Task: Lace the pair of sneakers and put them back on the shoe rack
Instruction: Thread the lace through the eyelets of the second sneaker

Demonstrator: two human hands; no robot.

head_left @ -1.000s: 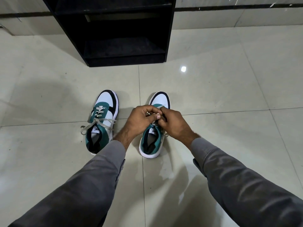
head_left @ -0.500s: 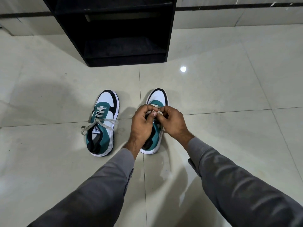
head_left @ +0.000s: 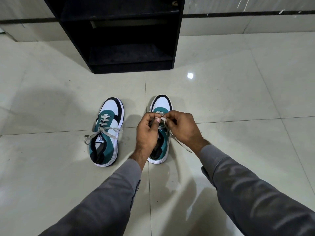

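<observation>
- Floor [head_left: 238,116]: pale glossy tiles with dark grout lines; it carries every item listed below.
- Shoe rack [head_left: 129,40]: black, open-fronted, standing at the far end of the floor against the wall, well apart from both sneakers.
- Left sneaker [head_left: 107,133]: white toe, black trim, teal sides, white sole. It stands upright on the floor, toe toward the rack, unchanged from the earlier frames. Its grey lace crosses the eyelets and the ends lie loose across the tongue and off to the left.
- Right sneaker [head_left: 160,106]: same colours, just beside the left one, toe toward the rack. Compared with one second ago, more of its toe shows beyond the hands.
- Left hand [head_left: 146,133]: curled closed, pinching the grey lace [head_left: 162,118] over the tongue; the wrist now sits straighter than before.
- Right hand [head_left: 184,128]: closed, pinching the same lace, fingertips touching those of the left hand.
- A loose lace end trails from under the right hand onto the floor.
</observation>
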